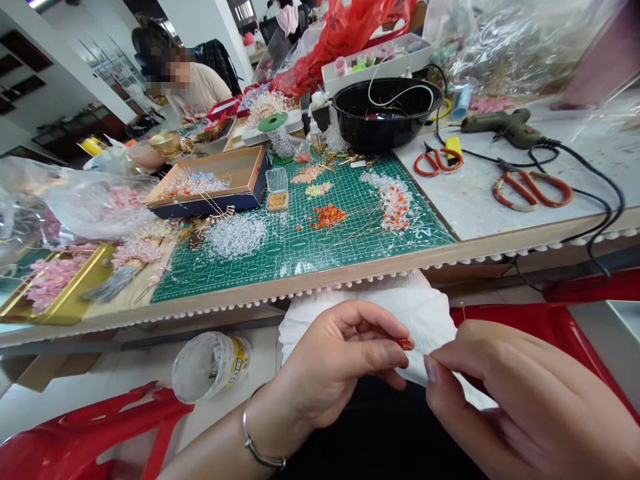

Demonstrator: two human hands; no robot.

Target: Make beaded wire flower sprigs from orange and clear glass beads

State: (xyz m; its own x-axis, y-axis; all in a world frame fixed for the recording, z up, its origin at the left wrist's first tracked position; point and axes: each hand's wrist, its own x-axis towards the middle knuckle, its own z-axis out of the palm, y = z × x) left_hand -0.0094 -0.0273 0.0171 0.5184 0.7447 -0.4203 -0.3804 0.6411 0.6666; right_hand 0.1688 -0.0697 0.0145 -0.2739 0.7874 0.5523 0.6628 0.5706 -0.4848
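Note:
In front of my lap, my left hand pinches a small orange-red bead between thumb and fingertips. Close by on the right, my right hand is closed in a pinch. A thin wire pokes up above its knuckles, while the part inside the fingers is hidden. The fingertips of both hands are a short gap apart. On the green cutting mat lie a heap of orange beads, a pile of clear beads and a wired cluster of clear and orange beads.
Orange-handled pliers, smaller snips and a glue gun with a trailing cord occupy the right side. Behind the mat stand a black bowl and an open box. A clear bucket is below; a co-worker sits opposite.

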